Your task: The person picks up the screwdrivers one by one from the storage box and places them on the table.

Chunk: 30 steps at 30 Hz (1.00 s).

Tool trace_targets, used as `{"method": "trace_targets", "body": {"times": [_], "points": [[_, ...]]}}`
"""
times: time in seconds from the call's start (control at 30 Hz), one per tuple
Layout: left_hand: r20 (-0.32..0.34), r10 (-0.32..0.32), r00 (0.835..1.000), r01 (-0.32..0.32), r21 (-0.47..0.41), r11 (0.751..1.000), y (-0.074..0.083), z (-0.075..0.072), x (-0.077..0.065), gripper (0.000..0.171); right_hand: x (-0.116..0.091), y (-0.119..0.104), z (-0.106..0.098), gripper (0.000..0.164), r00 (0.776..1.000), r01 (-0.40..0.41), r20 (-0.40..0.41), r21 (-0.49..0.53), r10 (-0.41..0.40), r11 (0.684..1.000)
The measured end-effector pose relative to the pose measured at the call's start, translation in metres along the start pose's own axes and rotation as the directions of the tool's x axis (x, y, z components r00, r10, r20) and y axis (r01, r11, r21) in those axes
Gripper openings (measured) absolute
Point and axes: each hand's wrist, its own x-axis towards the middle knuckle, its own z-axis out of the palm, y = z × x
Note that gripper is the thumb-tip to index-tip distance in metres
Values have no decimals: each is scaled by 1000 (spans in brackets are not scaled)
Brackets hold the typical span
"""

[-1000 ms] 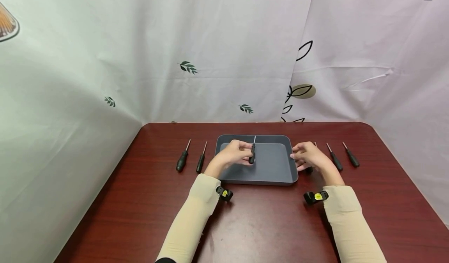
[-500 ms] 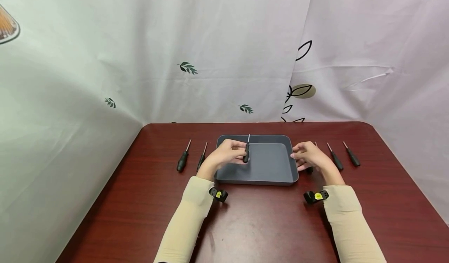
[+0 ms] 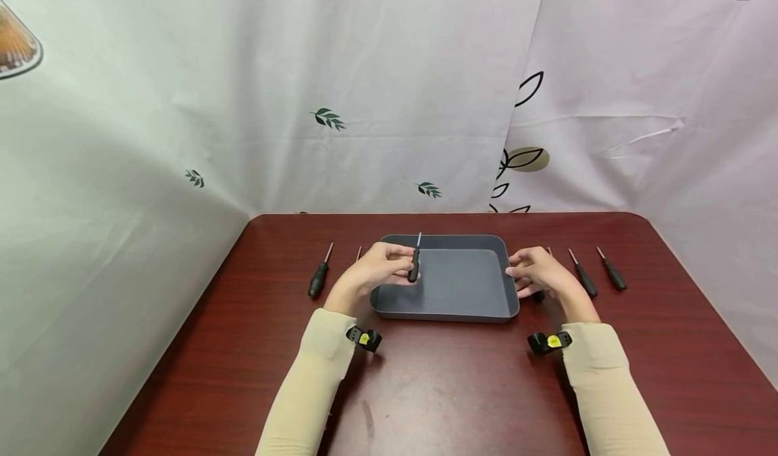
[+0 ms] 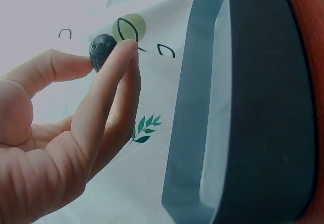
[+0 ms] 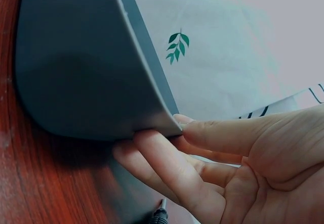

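Note:
My left hand [image 3: 381, 264] pinches a screwdriver [image 3: 415, 264] by its black handle, between thumb and fingers, above the left part of a grey tray [image 3: 462, 287]. The metal shaft points away toward the back wall. In the left wrist view only the rounded handle end [image 4: 103, 50] shows. My right hand [image 3: 535, 270] grips the tray's right edge, thumb at the rim and fingers against the outer wall [image 5: 91, 72]. Another screwdriver [image 3: 538, 296] lies partly hidden under this hand; in the right wrist view just a ribbed tip of it is seen.
Left of the tray lies a screwdriver [image 3: 318, 279], and beside it a second shaft [image 3: 359, 252] shows, its handle hidden behind my left hand. To the right are two more screwdrivers [image 3: 587, 284], [image 3: 615, 277] on the dark red table [image 3: 437, 388]. Patterned cloth hangs behind.
My left hand has moved left over the tray with the screwdriver in its grip, covering the handle of one lying on the table. The right hand and the tray stay in place.

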Motion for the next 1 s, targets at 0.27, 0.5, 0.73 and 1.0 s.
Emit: {"method": "trace_targets", "body": {"times": [0.27, 0.5, 0.73, 1.0], "points": [[-28, -5, 1000, 6, 20, 1000, 1, -13, -8, 43, 1, 1, 0, 47, 1000, -5, 5, 9, 4, 1000], [-36, -10, 999, 10, 3, 1000, 2, -24, -16, 44, 1, 0, -1, 47, 1000, -9, 10, 7, 9, 1000], [-48, 4, 999, -3, 21, 1000, 1, -34, -19, 45, 1, 2, -2, 47, 1000, -10, 12, 5, 10, 1000], [-74, 5, 997, -6, -7, 1000, -3, -46, -24, 44, 1, 2, -1, 47, 1000, -13, 10, 7, 13, 1000]]}}
